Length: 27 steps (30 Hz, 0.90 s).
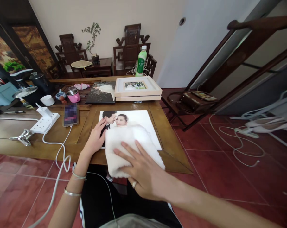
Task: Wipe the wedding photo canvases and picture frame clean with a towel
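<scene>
A large white photo panel [143, 122] showing a couple lies flat on the wooden table [86, 126]. A folded white cloth [124, 142] covers its near half and hangs over the table's front edge. My right hand [143, 172] lies flat on the cloth, fingers spread, open. My left hand [96, 137] rests on the panel's left edge beside the cloth, fingers stretched out and pressing down. Bracelets circle my left wrist.
Behind the panel lie a stacked white picture frame [137, 88] and a dark photo album [100, 92]. A green bottle [141, 61], a phone [70, 115], a white power strip [45, 122] with cable, a pink pot [73, 95] and cups stand around. Carved chairs line the wall.
</scene>
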### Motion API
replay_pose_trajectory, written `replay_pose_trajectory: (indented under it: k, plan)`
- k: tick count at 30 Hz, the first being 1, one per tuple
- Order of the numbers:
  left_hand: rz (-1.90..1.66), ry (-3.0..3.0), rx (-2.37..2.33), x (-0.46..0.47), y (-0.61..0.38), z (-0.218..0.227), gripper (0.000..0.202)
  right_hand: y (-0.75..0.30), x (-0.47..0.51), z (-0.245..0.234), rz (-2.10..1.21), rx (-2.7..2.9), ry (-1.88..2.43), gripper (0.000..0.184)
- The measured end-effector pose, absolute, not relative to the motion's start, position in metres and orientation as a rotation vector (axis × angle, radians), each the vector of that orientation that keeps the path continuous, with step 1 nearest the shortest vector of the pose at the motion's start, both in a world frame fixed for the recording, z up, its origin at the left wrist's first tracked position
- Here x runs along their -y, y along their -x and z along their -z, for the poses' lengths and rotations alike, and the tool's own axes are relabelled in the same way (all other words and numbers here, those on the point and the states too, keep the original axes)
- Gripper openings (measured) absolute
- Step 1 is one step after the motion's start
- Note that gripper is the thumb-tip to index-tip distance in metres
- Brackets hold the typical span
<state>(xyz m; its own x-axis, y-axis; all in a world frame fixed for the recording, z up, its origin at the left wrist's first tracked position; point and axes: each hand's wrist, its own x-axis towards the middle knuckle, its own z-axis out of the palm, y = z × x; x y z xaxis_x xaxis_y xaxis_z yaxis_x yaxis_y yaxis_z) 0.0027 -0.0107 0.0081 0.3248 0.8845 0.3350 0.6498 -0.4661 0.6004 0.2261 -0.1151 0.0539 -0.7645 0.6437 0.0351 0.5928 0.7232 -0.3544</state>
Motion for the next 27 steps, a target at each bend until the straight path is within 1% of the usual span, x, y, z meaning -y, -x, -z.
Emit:
replay_pose_trajectory:
  k: [4,11,15,18,21,24,27]
  plan:
    - [-0.911,-2.233,-1.371,0.011,-0.002,-0.007,0.045,-0.231,0.103,-0.053,-0.486,2.752,1.023,0.048]
    - [-0.927,-2.222,-1.363,0.01,-0.002,-0.006,0.044,-0.226,-0.008,-0.045,-0.182,2.616,1.32,0.049]
    - [-1.146,-2.221,-1.345,0.014,-0.002,-0.01,0.046,-0.203,-0.033,-0.045,-0.176,2.534,1.438,0.05]
    - [-1.337,-2.155,-1.312,0.016,-0.001,-0.012,0.047,-0.187,-0.014,-0.045,-0.196,2.611,1.286,0.049]
    - [-1.397,-2.102,-1.302,0.017,0.0,-0.011,0.048,-0.186,0.023,-0.046,-0.261,2.738,1.009,0.047]
    - [-1.37,-2.114,-1.33,0.016,0.0,-0.01,0.049,-0.2,0.056,-0.048,-0.386,2.806,0.796,0.046]
    - [-1.255,-2.177,-1.39,0.016,-0.002,-0.012,0.049,-0.225,0.073,-0.05,-0.467,2.795,0.732,0.046]
